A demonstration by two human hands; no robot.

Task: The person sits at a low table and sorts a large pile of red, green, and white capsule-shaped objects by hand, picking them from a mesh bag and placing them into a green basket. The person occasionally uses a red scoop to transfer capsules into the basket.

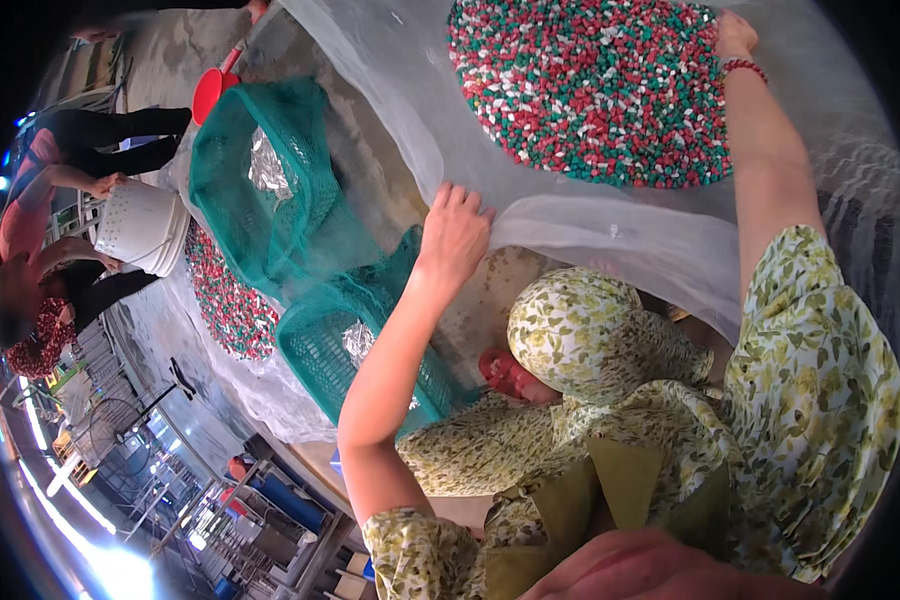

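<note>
- Left hand point(455, 235) closed on near edge of white mesh sheet point(610, 235), fingers point(462, 198) curled over the bunched fold; presumably gripped to keep cloth taut.
- Right hand point(735, 35) reaching to sheet's far side beside the pellets; fingers mostly out of sight, grip cannot be told.
- Red, green and white pellets point(590, 85) heaped on sheet between both hands, spread flat over stone floor point(370, 185).
- Green net bags point(270, 190) lying left of sheet, silver lining showing.
- Second pellet heap point(225, 295) beyond bags; another person holding white perforated basket point(145, 225) near it.
</note>
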